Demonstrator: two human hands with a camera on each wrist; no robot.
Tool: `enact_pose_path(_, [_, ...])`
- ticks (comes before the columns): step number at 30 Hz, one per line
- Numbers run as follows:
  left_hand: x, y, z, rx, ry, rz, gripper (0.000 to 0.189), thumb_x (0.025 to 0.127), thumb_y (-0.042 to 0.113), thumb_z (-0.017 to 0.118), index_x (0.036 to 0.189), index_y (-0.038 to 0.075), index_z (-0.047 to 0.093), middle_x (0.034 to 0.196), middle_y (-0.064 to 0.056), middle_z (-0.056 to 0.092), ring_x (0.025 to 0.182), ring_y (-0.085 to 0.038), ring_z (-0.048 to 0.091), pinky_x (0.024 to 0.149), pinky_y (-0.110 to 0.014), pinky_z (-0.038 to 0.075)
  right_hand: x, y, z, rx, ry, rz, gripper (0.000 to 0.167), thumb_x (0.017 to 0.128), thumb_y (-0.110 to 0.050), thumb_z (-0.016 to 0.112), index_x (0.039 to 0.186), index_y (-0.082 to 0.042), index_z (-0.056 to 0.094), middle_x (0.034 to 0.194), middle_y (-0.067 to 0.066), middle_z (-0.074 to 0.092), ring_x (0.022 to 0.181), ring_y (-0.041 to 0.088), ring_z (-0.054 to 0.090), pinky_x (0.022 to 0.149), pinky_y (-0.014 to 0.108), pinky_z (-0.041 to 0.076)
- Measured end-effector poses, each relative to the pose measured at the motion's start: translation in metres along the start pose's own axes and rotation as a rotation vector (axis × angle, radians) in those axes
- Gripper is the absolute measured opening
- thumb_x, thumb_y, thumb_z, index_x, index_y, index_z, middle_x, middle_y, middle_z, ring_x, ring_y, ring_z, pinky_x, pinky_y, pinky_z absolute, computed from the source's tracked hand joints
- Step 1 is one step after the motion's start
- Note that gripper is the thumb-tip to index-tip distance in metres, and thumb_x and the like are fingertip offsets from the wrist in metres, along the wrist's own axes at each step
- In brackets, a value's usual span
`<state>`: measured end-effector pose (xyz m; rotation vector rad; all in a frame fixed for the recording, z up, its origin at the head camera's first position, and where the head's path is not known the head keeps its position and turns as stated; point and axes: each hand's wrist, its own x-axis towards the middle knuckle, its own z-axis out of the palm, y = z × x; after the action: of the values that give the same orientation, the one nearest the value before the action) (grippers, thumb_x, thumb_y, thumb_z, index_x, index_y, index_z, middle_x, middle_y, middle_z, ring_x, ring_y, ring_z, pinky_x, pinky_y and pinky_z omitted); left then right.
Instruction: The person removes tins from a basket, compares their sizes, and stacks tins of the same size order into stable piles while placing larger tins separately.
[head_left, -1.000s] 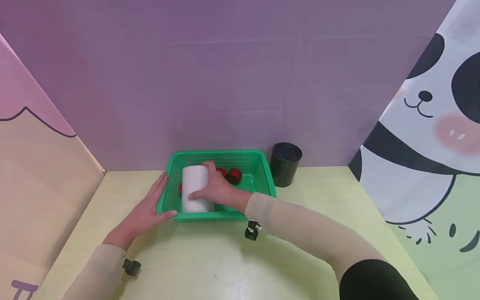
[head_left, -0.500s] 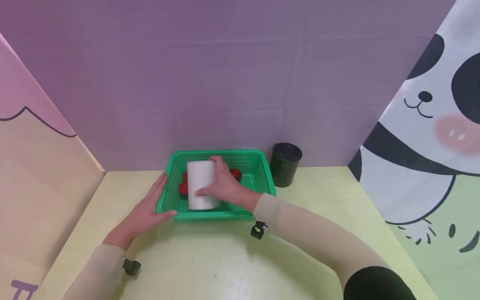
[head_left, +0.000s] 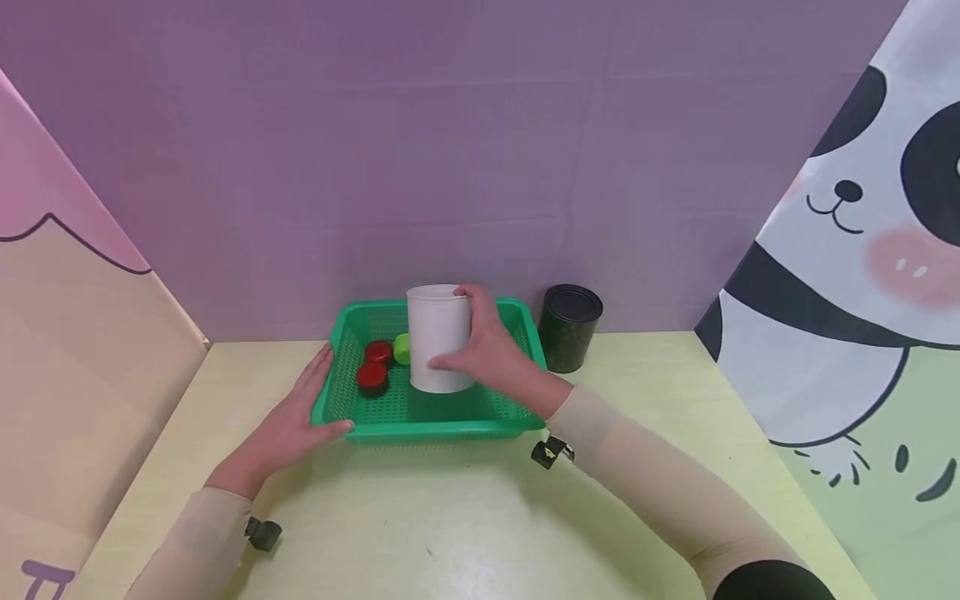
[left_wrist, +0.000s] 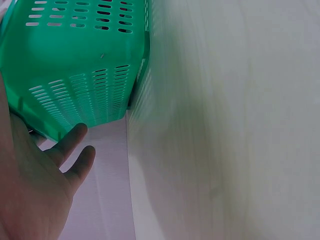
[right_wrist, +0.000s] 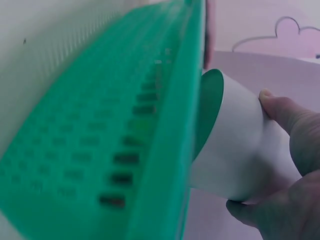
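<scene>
My right hand holds a plain white cylindrical canister from its right side, thumb in front and fingers round the back. The canister is upright, its base raised off the floor of a green plastic basket; the right wrist view shows its greenish-looking underside. My left hand rests against the basket's left wall and front corner with fairly straight fingers. Inside the basket, on the left, lie two red-topped round pieces with dark sides, and a bright green piece partly behind the canister.
A dark lidded can stands just right of the basket's back corner. The pale wooden table ends at a purple backdrop. Printed panels rise at both sides.
My right hand has lifted the white canister and carried it right and back over the basket. The red-topped pieces at left and the green piece have come into sight. The left hand stays put.
</scene>
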<state>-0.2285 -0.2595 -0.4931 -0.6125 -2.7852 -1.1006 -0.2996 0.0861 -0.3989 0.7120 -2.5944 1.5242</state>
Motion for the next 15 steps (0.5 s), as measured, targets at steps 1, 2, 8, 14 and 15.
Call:
enact_pose_path(1, [0.0, 0.0, 0.0, 0.001, 0.0, -0.001, 0.114, 0.099, 0.035, 0.082, 0.179, 0.01, 0.005, 0.186, -0.01, 0.002, 0.168, -0.048, 0.012, 0.122, -0.078, 0.03, 0.0, 0.001, -0.005, -0.007, 0.007, -0.012, 0.112, 0.078, -0.015, 0.103, 0.162, -0.012, 0.027, 0.155, 0.016, 0.04, 0.129, 0.037, 0.055, 0.099, 0.056, 0.059])
enact_pose_path(2, [0.0, 0.0, -0.001, 0.001, 0.001, -0.002, 0.114, 0.099, 0.035, 0.082, 0.179, 0.01, 0.005, 0.186, -0.01, 0.002, 0.168, -0.048, 0.012, 0.121, -0.078, 0.031, -0.001, 0.003, -0.009, -0.016, 0.011, -0.024, 0.112, 0.079, -0.015, 0.102, 0.162, -0.012, 0.027, 0.156, 0.017, 0.039, 0.13, 0.037, 0.054, 0.1, 0.056, 0.058])
enact_pose_path(8, [-0.001, -0.001, -0.001, 0.005, -0.001, -0.001, 0.113, 0.099, 0.035, 0.081, 0.179, 0.01, 0.005, 0.186, -0.01, 0.002, 0.168, -0.047, 0.012, 0.122, -0.078, 0.031, -0.007, 0.015, -0.032, -0.036, 0.049, -0.065, 0.112, 0.08, -0.011, 0.101, 0.161, -0.011, 0.024, 0.158, 0.019, 0.035, 0.135, 0.036, 0.049, 0.105, 0.058, 0.055])
enact_pose_path(14, [0.0, -0.001, 0.0, 0.01, 0.003, 0.004, 0.113, 0.099, 0.036, 0.081, 0.179, 0.011, 0.004, 0.186, -0.01, 0.002, 0.168, -0.047, 0.013, 0.121, -0.077, 0.032, -0.015, 0.021, -0.057, -0.087, 0.132, -0.06, 0.113, 0.08, -0.013, 0.102, 0.161, -0.011, 0.023, 0.16, 0.018, 0.033, 0.138, 0.037, 0.047, 0.108, 0.061, 0.053])
enact_pose_path(15, [0.0, -0.001, 0.0, 0.01, 0.003, 0.005, 0.114, 0.099, 0.035, 0.081, 0.179, 0.011, 0.004, 0.186, -0.01, 0.002, 0.168, -0.047, 0.013, 0.121, -0.077, 0.032, -0.016, 0.022, -0.062, -0.089, 0.148, -0.067, 0.113, 0.08, -0.012, 0.102, 0.16, -0.011, 0.023, 0.16, 0.018, 0.033, 0.139, 0.037, 0.047, 0.109, 0.061, 0.052])
